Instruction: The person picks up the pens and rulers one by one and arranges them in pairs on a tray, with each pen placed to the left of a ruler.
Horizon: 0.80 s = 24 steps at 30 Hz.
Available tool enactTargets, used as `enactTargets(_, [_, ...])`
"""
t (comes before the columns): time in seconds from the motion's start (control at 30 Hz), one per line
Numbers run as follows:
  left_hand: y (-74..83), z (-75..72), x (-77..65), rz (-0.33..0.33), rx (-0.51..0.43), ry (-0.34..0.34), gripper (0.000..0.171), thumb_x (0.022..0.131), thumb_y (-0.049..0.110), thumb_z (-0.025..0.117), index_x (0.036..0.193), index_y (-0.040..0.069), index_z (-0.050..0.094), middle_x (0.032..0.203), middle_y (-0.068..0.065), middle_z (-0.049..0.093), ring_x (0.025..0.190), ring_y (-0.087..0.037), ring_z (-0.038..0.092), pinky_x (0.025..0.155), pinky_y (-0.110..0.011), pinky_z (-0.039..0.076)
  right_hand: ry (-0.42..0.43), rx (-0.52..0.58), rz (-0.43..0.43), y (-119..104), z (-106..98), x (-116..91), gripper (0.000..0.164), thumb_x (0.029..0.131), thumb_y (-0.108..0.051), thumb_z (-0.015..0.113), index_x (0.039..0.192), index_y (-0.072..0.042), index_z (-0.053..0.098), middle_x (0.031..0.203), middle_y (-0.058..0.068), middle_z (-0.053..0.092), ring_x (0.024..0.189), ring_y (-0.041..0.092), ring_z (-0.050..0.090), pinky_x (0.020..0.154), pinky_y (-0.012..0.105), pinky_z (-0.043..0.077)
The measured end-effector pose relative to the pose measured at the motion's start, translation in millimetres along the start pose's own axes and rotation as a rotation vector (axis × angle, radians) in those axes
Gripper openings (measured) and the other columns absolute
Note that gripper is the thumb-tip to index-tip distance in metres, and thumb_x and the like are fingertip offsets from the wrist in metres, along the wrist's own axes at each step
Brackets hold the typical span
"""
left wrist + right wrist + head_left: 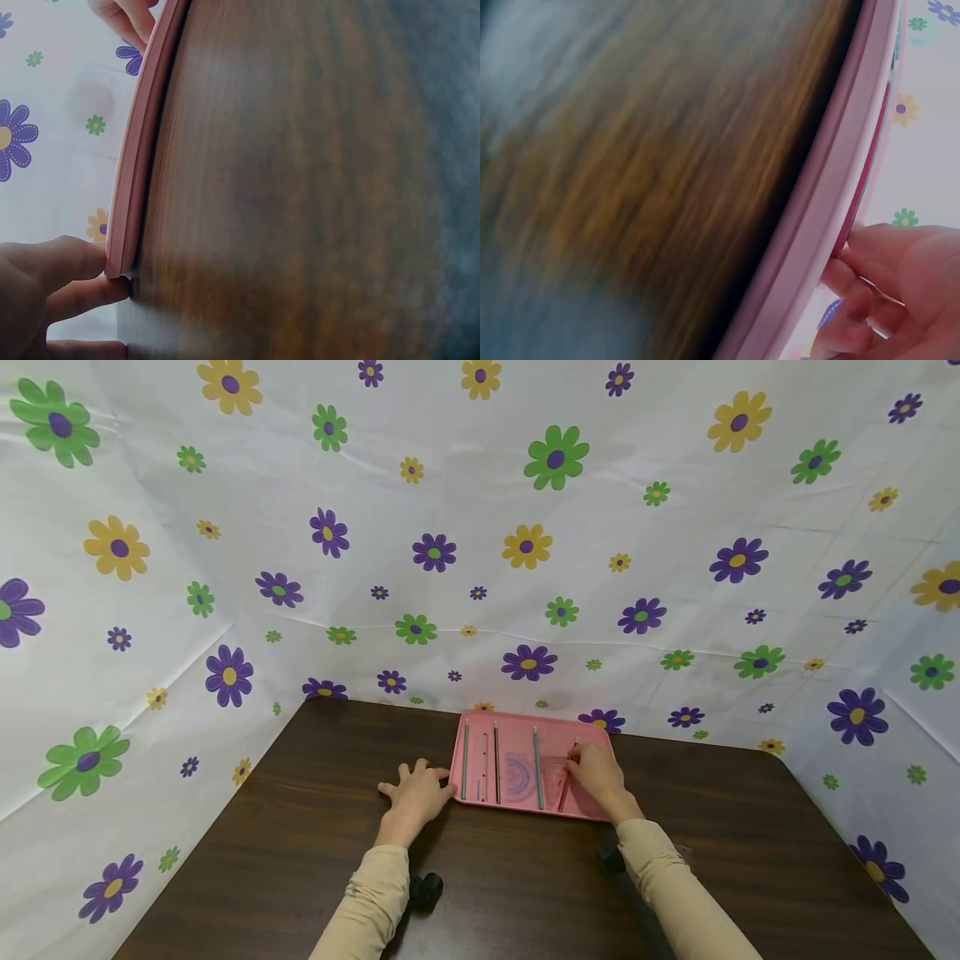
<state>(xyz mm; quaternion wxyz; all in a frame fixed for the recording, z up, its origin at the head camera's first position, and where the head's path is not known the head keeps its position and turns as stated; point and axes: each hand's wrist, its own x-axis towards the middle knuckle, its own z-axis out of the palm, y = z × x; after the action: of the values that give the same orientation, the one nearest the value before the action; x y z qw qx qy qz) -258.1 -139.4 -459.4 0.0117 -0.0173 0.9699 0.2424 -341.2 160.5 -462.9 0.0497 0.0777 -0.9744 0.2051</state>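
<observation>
A pink tray [532, 721] lies on the dark wooden table. In it, from left to right, are a green pencil [465, 760], a clear ruler [483, 768], a black pencil [497, 764], a clear protractor [517, 778], another green pencil [537, 768], a clear set square [552, 774] and a red pencil [562, 795]. My right hand [597, 772] reaches over the tray's right part and pinches the red pencil, whose upper length is partly hidden by the fingers. With fingers spread, my left hand [418, 795] rests at the tray's left edge, fingertips touching its rim.
Brown tabletop [517, 885] stretches around the tray on the left, right and front. A white flower-print sheet [480, 510] stands behind the table and along both sides. Black wrist-worn devices [426, 891] show under the forearms.
</observation>
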Motion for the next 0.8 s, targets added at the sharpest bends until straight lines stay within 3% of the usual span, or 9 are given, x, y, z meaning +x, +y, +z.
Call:
enactTargets(0.27, [1.8, 0.4, 0.4, 0.006, 0.004, 0.002, 0.041, 0.096, 0.039, 0.062, 0.129, 0.016, 0.068, 0.143, -0.021, 0.048, 0.133, -0.050, 0.033, 0.097, -0.086, 0.017, 0.025, 0.055, -0.019, 0.1, 1.5, 1.4, 0.021, 0.094, -0.010, 0.064, 0.107, 0.003, 0.074, 0.105, 0.018, 0.073, 0.084, 0.023, 0.064, 0.087, 0.047, 0.055])
enactTargets(0.53, [1.2, 0.3, 0.4, 0.007, -0.002, 0.006, 0.041, 0.096, 0.038, 0.062, 0.129, 0.016, 0.068, 0.144, -0.021, 0.048, 0.133, -0.050, 0.033, 0.097, -0.086, 0.016, 0.039, 0.065, 0.018, 1.7, 1.5, 0.0, 0.025, 0.094, -0.009, 0.061, 0.114, 0.003, 0.072, 0.113, 0.020, 0.071, 0.091, 0.026, 0.064, 0.092, 0.050, 0.053])
enactTargets(0.8, [-1.1, -0.6, 0.4, -0.001, -0.001, -0.004, 0.042, 0.097, 0.039, 0.061, 0.131, 0.016, 0.067, 0.146, -0.021, 0.046, 0.134, -0.051, 0.031, 0.097, -0.086, 0.016, 0.037, 0.033, 0.063, 3.6, 4.0, -0.5, 0.027, 0.096, -0.009, 0.058, 0.117, 0.005, 0.069, 0.111, 0.021, 0.070, 0.086, 0.027, 0.063, 0.088, 0.052, 0.054])
